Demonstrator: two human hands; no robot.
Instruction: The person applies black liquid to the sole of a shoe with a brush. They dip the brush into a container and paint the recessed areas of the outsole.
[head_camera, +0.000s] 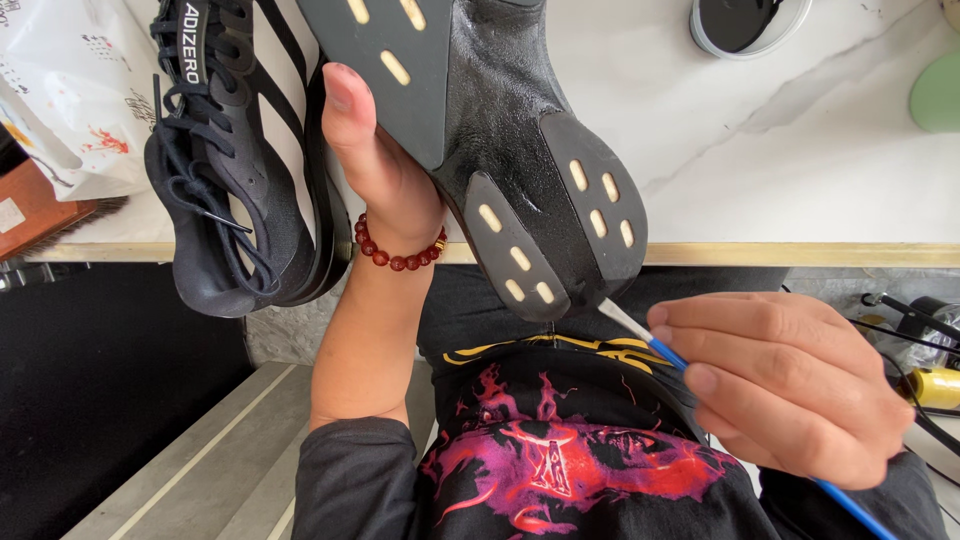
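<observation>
Black shoe (500, 150) sole-up in front of me, over marble table (800, 150) edge, heel toward my chest. My left hand (385, 165) grips it along side, thumb up against midsole, fingers hidden behind. My right hand (790, 385) pinches thin blue-handled brush (640, 335), bristle tip touching heel edge. Middle of sole glossy, looks wet and coated; black tread pads with pale slots matte, seemingly uncoated. Heel rim in progress. Second black striped shoe (235, 170) lies on its side at left. Open round tin (750, 25) of black stuff at far edge.
</observation>
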